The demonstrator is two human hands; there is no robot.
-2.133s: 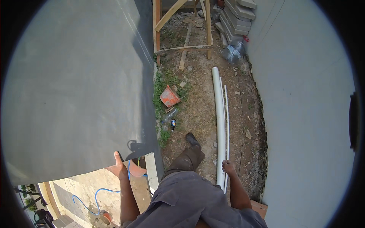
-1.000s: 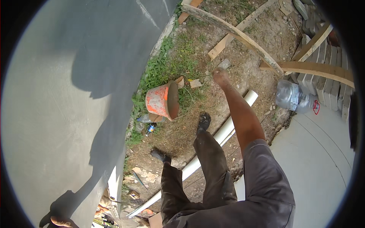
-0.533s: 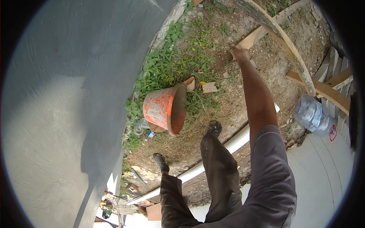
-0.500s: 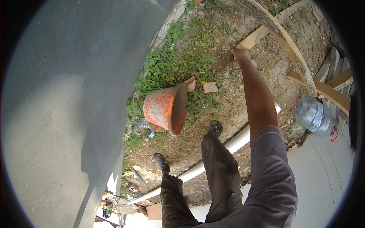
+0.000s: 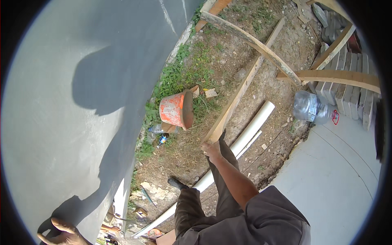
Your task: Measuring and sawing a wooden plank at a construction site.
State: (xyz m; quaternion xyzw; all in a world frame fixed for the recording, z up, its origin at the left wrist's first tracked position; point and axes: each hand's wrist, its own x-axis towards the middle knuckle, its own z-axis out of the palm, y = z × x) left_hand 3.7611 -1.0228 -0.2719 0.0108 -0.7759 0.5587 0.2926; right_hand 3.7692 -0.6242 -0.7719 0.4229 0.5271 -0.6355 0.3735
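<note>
My right hand point(image 5: 212, 153) is closed around the near end of a long wooden plank point(image 5: 241, 90). From my hand, the plank runs away over the dirt toward the far right, passing beneath a curved wooden beam point(image 5: 255, 47). At the lower left, my left hand point(image 5: 65, 234) is held up in front of the smooth grey wall point(image 5: 45, 134). Its thumb and fingers are apart with nothing between them, and part of the hand is cut off by the picture's edge.
An orange, cement-crusted bucket point(image 5: 171, 110) lies tipped among weeds, beside plastic bottles point(image 5: 162, 140). A white pipe point(image 5: 254, 125) crosses the ground by my feet. To the right are a large clear water jug point(image 5: 312, 108), stacked grey slabs point(image 5: 347, 83) and another beam point(image 5: 335, 76).
My right hand has come back from far ahead toward my legs, bringing the plank's near end up with it. My left hand has come into view at the lower left.
</note>
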